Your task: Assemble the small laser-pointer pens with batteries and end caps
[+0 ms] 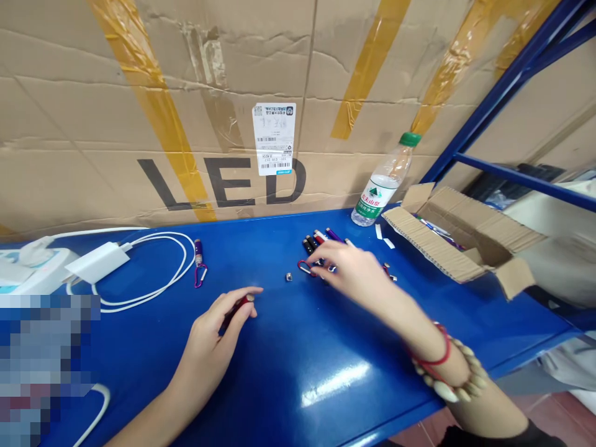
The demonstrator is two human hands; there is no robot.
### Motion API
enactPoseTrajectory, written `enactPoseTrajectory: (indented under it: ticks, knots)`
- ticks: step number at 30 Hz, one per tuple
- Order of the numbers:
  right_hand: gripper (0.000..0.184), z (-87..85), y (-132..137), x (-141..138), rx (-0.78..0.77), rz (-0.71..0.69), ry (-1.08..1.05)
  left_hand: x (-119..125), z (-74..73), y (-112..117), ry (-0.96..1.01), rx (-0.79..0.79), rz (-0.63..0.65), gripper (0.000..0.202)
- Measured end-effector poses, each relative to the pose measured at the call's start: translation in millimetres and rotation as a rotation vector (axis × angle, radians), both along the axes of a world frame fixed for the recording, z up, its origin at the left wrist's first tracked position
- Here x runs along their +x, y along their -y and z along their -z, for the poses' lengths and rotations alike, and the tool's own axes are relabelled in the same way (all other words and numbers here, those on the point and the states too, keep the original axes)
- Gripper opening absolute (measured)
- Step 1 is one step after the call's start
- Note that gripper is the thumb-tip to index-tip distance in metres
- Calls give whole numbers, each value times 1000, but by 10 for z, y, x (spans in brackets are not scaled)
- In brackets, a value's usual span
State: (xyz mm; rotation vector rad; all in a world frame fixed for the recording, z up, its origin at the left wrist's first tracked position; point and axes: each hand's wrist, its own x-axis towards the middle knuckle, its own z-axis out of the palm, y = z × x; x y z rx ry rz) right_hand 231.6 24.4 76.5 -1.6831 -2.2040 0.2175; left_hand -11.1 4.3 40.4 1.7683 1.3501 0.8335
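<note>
My left hand (pixel 212 332) is closed around a small dark red cylinder, apparently a mini flashlight (pixel 241 304), with its metal end showing past the fingers. Further right, my right hand (pixel 342 264) reaches over a row of mini flashlights (pixel 309 243) in black, red and blue, and hides part of them. Its thumb and index finger close on one end of a red carabiner clip (pixel 303 267). A tiny silver metal piece (pixel 288 277) lies between the hands. At the left, a purple mini flashlight (pixel 198 251) with a purple carabiner lies on the blue table (pixel 274 372).
A water bottle (pixel 379 183) with a green cap stands at the back right, beside an open cardboard box (pixel 437 248) holding pens or similar sticks. White cables and a charger (pixel 97 264) lie left. A large carton (pixel 223 74) walls the back; a blue metal frame (pixel 493 102) rises right.
</note>
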Motion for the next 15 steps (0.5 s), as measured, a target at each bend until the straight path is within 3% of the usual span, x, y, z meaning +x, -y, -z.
enactPoseTrajectory:
  ticks: [3, 5, 8, 11, 15]
  knots:
    - [14, -261, 61, 444, -11, 265, 144, 38, -2, 45, 20, -32, 44, 31]
    - [17, -321, 123, 704, -97, 449, 221, 55, -8, 84, 25, -55, 65, 31]
    - [18, -213, 218, 936, -167, 434, 186, 63, -22, 132, 23, -60, 92, 30]
    - [20, 5, 300, 1024, -263, 362, 85, 58, -31, 146, 23, -33, 101, 27]
    - [17, 198, 370, 1098, -278, 358, -37, 48, -37, 126, 26, -31, 113, 25]
